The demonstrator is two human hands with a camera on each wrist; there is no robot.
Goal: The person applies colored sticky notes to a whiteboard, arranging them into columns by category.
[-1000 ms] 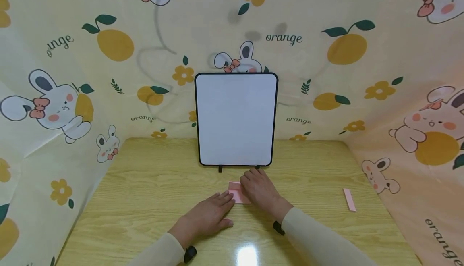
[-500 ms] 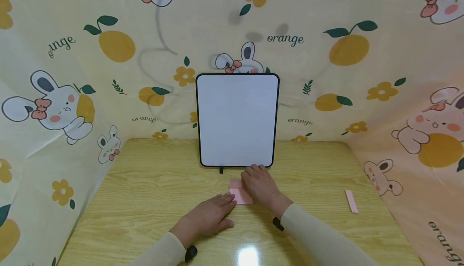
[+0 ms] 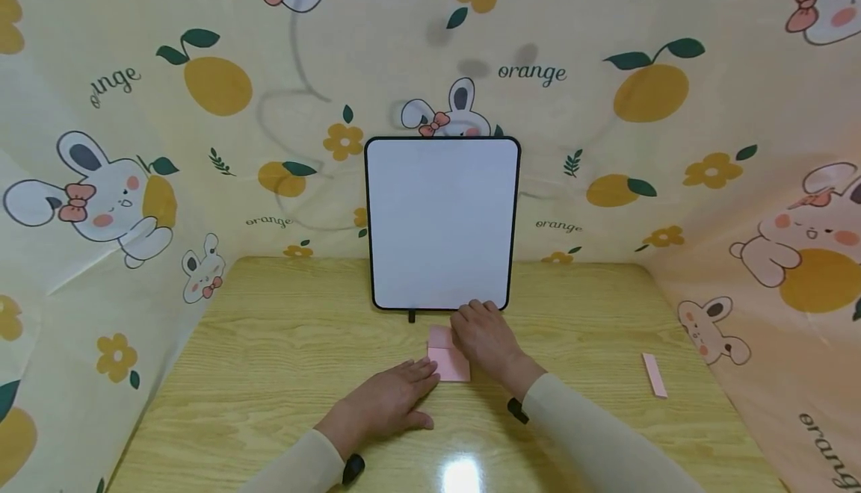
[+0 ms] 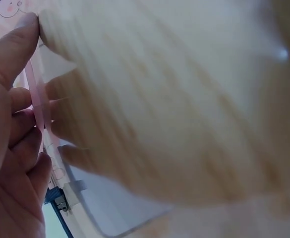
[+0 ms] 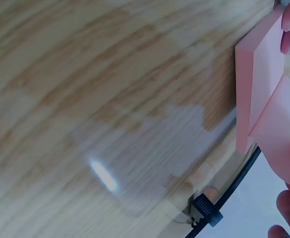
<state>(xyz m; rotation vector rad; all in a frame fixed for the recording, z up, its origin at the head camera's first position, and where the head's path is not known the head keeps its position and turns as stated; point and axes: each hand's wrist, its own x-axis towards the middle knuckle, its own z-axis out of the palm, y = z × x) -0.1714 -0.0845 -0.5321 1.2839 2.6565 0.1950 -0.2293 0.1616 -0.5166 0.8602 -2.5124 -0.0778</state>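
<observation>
A thick pad of pink sticky notes (image 3: 449, 365) lies on the wooden table, in front of the whiteboard. Flat and fingers stretched, my left hand (image 3: 390, 400) presses the pad's left edge with its fingertips. My right hand (image 3: 489, 345) pinches the top sticky note (image 5: 278, 131) at its far right part and holds it peeled up. In the right wrist view, the sheet bends away from the pad (image 5: 268, 74) and stays joined along a line across it. The right fingertips cover part of the sheet in the head view.
A white board with a black frame (image 3: 442, 224) stands at the back on small black feet (image 3: 412, 316). A narrow pink strip (image 3: 655, 375) lies at the right of the table (image 3: 282, 329). Printed cloth (image 3: 572, 15) surrounds the back and sides.
My right hand has moved slightly away toward the whiteboard, drawing the sticky note further up. More of the pad and sheet shows. My left hand stays on the pad.
</observation>
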